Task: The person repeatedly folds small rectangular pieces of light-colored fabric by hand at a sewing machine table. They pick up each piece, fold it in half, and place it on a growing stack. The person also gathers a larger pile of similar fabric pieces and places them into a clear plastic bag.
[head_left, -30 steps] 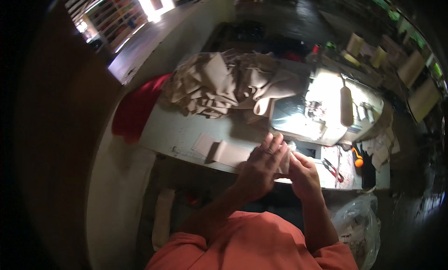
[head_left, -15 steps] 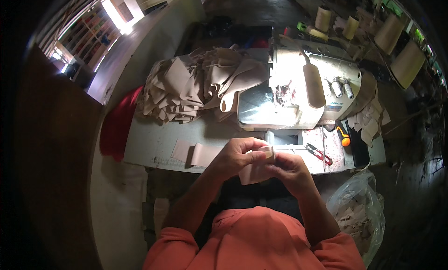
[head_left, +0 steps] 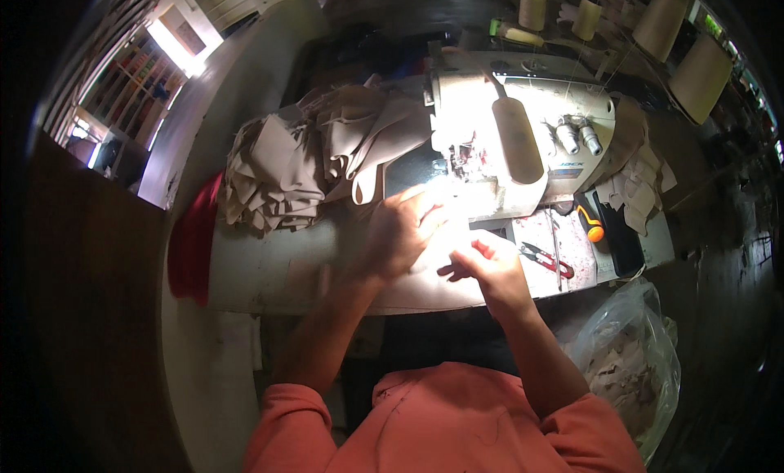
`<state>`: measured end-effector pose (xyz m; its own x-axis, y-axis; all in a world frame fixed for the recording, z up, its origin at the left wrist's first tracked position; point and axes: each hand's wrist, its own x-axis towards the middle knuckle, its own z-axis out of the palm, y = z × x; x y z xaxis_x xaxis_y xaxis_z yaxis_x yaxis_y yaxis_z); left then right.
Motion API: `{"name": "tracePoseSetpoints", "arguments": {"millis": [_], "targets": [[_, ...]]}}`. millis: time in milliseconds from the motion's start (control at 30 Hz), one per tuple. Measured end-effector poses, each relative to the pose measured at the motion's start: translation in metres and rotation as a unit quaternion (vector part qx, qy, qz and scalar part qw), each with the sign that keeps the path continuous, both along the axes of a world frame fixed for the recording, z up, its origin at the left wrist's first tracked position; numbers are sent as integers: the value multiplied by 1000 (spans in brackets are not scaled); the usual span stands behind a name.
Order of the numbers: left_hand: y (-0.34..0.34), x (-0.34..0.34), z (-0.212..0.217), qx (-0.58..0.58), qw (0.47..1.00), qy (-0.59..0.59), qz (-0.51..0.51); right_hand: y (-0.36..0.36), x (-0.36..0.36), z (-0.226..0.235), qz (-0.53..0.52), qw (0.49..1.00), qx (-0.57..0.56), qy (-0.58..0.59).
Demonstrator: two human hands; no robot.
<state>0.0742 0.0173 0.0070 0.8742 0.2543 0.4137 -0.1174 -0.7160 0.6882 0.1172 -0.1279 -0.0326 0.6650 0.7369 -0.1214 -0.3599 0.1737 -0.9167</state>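
Note:
Under the machine's light, my left hand (head_left: 402, 234) is closed on a beige fabric piece (head_left: 445, 238), which glare washes out. Close on its right, my right hand (head_left: 492, 265) pinches the same piece with curled fingers; its exact grip is partly lost in the brightness. Both hands are just in front of the lit overlock sewing machine (head_left: 482, 191). A beige fabric strip (head_left: 306, 275) lies on the table beside my left forearm. Red-handled thread snips (head_left: 549, 261) rest to the right of my right hand.
A heap of beige fabric pieces (head_left: 278, 175) covers the table's left side, beside red cloth (head_left: 194, 244). An orange-ended tool (head_left: 594, 229) and fabric scraps (head_left: 637, 179) lie right. Thread cones (head_left: 657, 24) stand behind. A clear plastic bag of scraps (head_left: 629, 367) is below the table's right edge.
Both hands have moved forward from the table's front edge toward the machine, carrying the fabric piece into the bright light. The view has shifted slightly, so the machine appears further left.

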Motion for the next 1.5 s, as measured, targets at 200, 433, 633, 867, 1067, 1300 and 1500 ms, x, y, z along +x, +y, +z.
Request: {"name": "tracePoseSetpoints", "arguments": {"millis": [200,433,633,867,1067,1300,1500], "targets": [[4,8,-17,262,963,50,-26,7,3,-29,-80,996,17,-22],[20,31,-15,154,986,40,-42,16,10,-21,-86,995,12,-54],[21,30,-19,249,968,-21,-32,23,12,-20,-112,991,12,-66],[34,27,-27,165,985,29,-29,17,16,-22,-73,995,9,-66],[79,59,-38,289,934,205,-49,-35,14,-35,-103,990,-72,-64],[72,44,-6,199,975,-99,2,-41,13,-37,-39,847,-362,-388],[106,-115,-33,45,928,107,353,-26,10,-53,13,779,-361,-512]]}}
